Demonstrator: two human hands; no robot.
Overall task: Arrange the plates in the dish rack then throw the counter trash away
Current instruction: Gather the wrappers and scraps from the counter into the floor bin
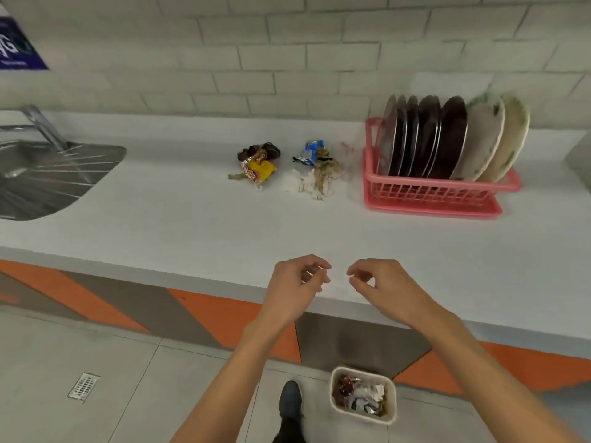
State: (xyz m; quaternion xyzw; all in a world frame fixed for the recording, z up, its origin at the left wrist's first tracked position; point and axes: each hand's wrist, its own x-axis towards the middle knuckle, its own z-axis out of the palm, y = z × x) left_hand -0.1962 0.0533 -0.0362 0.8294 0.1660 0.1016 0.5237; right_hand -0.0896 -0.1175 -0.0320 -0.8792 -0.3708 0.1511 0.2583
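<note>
- Since the round plates (447, 139), some dark and some pale with marks on them, stand on edge side by side in the pink plastic dish rack (431, 193), the first part of the task looks done; standing upright lets them drain and takes little room.
- On the white desk (192, 219), just left of the rack, lies the trash in two small heaps: a crumpled brown and yellow snack wrapper (258, 164), and near it a blue wrapper with crumpled white and brownish paper tissue (315, 174). Both heaps are well apart from the front edge, so I judge they must be reached across the desk.
- A small cream plastic bin (363, 394) stands on the tiled floor directly below the desk edge, already with wrappers and paper inside; this place seems chosen so that trash goes down with a short move.
- At the far left a steel sink (48, 174) is set in the desk and plays no part now.
- Left hand (295, 278) hovers over the front edge of the desk, fingers loosely curled and narrow, with nothing held as far as I can see.
- Right hand (380, 282) is beside it, close but not touching, fingers curled the same way, also holding nothing.
- Next step, in my judgement, is to gather the heaps and drop them into the bin.
</note>
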